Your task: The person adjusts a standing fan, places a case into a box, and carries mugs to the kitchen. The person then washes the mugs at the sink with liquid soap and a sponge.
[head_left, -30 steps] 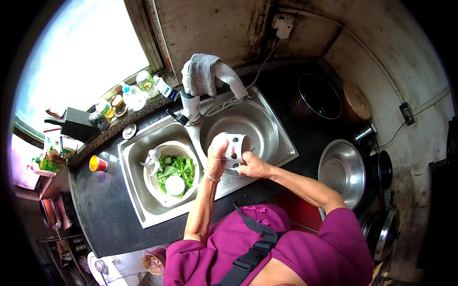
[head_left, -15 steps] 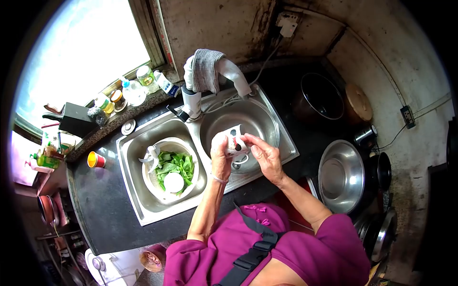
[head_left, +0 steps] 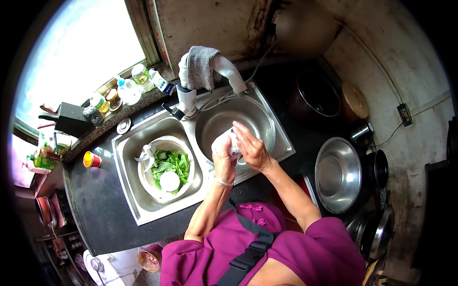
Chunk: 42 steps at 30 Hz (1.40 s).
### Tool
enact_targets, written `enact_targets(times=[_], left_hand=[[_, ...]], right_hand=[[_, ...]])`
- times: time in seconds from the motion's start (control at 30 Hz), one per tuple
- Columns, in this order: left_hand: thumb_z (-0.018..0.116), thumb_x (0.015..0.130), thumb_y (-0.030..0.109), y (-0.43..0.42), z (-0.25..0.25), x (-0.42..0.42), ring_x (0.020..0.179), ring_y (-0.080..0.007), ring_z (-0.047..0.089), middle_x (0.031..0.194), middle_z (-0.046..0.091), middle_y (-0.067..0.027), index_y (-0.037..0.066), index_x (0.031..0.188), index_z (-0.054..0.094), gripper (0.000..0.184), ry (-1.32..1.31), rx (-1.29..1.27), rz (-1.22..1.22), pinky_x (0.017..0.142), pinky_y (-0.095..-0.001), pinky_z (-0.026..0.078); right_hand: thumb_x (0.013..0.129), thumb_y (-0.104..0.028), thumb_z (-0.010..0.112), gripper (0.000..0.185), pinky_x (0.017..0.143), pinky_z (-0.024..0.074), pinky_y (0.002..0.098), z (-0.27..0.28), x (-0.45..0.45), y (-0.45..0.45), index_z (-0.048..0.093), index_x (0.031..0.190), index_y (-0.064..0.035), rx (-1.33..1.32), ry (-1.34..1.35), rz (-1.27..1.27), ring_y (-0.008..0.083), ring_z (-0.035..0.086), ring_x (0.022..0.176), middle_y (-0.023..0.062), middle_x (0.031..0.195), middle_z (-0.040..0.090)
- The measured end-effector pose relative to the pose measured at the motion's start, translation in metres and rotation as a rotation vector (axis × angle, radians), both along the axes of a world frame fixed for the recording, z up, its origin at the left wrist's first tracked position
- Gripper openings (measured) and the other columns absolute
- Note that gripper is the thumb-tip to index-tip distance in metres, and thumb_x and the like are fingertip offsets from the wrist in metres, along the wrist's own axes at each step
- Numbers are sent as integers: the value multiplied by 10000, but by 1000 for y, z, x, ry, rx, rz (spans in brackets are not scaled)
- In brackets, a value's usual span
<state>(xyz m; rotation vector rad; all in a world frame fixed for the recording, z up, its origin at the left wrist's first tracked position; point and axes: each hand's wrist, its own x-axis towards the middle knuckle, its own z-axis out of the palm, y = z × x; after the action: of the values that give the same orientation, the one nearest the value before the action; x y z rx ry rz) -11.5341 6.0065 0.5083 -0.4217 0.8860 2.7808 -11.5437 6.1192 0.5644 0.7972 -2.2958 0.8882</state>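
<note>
A white mug [head_left: 234, 146] with dark and red markings is between my two hands, over the front of the right sink basin [head_left: 253, 117]. My left hand [head_left: 223, 151] is wrapped round its left side. Against the mug's right side lies my right hand [head_left: 254, 148], its fingers together and pointing up and left, hiding much of the mug. Green leaves [head_left: 164, 167] and a round white item [head_left: 170, 181] lie in a strainer bowl [head_left: 189, 183] in the left sink basin [head_left: 125, 159].
Behind the sink rises a faucet [head_left: 186, 100] draped with a grey cloth [head_left: 201, 66]. A metal basin [head_left: 338, 175] and dark pot [head_left: 317, 93] stand at right. On the left counter is an orange-yellow cup [head_left: 92, 159]; jars and bottles [head_left: 129, 90] line the sill.
My right hand has moved from the mug's lower edge up onto its right side, covering more of it. The mug has turned and tilted in my left hand. The view has shifted slightly.
</note>
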Motion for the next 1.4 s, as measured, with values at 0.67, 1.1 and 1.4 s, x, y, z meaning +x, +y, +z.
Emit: enact_targets(times=[0.67, 1.1, 1.4], left_hand=[[640, 806, 271, 3, 22, 3, 842, -148, 551, 975, 541, -47, 94, 1102, 447, 395, 48, 2, 67, 693, -292, 482], [622, 817, 232, -6, 24, 0, 787, -119, 565, 909, 568, -26, 87, 1032, 509, 282, 121, 10, 124, 686, -266, 472], [670, 766, 218, 5, 32, 11, 881, -159, 518, 1014, 482, -67, 64, 1167, 407, 503, 159, -250, 215, 774, -292, 451]], right_hand=[[847, 23, 501, 259, 664, 508, 308, -1, 5, -7, 564, 1097, 49, -304, 5, -107, 279, 645, 801, 200, 953, 631], [890, -32, 432, 271, 715, 493, 285, -4, 11, -24, 529, 1121, 70, -399, -16, -124, 299, 633, 878, 234, 981, 617], [924, -220, 450, 334, 471, 370, 331, 12, 12, -8, 528, 729, 40, -505, -443, -134, 161, 426, 488, 124, 595, 524]])
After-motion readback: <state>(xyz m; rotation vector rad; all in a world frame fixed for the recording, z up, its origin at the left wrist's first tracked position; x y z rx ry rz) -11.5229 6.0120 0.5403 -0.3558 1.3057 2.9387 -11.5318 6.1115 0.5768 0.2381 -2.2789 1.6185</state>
